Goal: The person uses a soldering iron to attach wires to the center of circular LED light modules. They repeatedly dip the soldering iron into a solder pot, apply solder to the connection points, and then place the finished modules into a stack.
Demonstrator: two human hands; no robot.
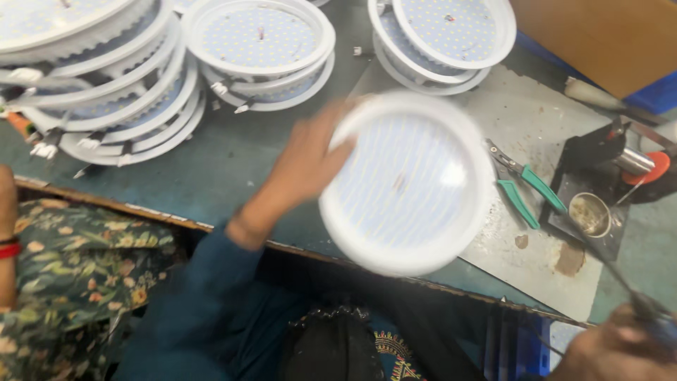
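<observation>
Left hand (307,166) grips a round white LED panel (405,183) by its left rim, fingers curled over the edge, panel held tilted above the counter (233,162) near its front edge. Panel blurred from motion. It lies to the right of the left hand and up-left of the right hand; being round, it has no long axis, face with the LED dots turned toward the camera. Left hand is on it; right hand is well apart.

Right hand (613,346) sits at the bottom right corner, closed around a thin rod-like tool (606,261), likely a soldering iron; tip points up-left toward a small metal cup (589,214). Grip detail is blurred.

Counts: one panel in hand. Three stacks of like panels at the back: a big stack (106,77) at left, several high, exact number hard to tell; a middle stack (259,49) of about two; a right stack (441,39) of about two. One pair of green-handled pliers (522,187) just right of the held panel, lying on a grey metal sheet (508,113). One dark stand (599,152) with a red part beside the cup. Another person's floral sleeve (77,261) at left.
</observation>
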